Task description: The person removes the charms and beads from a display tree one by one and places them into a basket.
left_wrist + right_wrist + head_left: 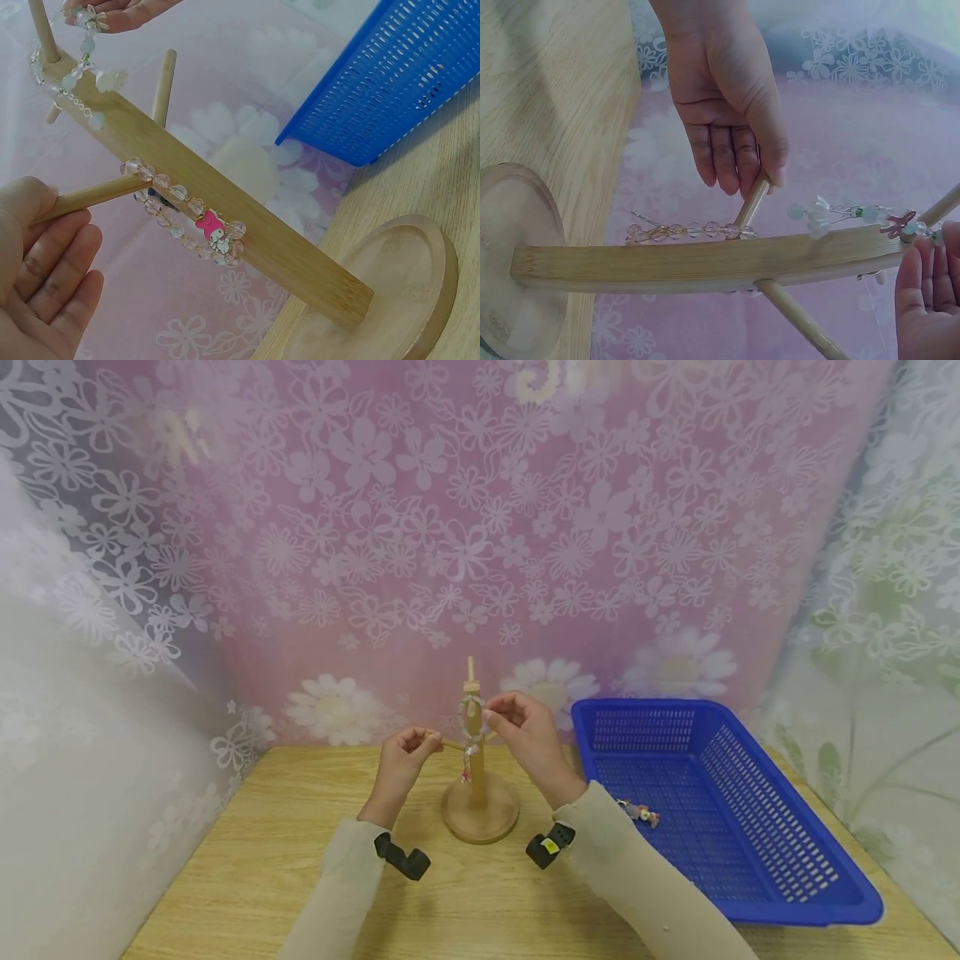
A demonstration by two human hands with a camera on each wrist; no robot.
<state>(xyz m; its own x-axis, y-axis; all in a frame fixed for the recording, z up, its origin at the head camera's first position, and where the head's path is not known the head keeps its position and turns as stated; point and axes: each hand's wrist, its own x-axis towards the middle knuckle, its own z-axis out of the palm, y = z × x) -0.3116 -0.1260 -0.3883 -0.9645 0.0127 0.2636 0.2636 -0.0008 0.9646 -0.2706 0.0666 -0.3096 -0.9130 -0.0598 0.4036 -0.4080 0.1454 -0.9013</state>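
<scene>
A wooden peg stand (478, 781) with a round base stands upright on the table. My left hand (403, 768) pinches the tip of one side peg (97, 196) between thumb and fingers. From that peg hangs a bracelet of clear pink beads (166, 181) with a pink-hooded character charm (214, 231). Higher up, a bracelet of pale green and clear beads (870, 214), with a white flower charm (819, 217), loops around the stand near its top peg. My right hand (531, 745) holds the edge of this upper bracelet with its fingertips.
A blue plastic basket (750, 802) sits on the right of the wooden table (300, 852). Inside it lies a small heap of beaded items (639, 812), too small to make out. A flower-patterned curtain (465, 527) hangs close behind the stand.
</scene>
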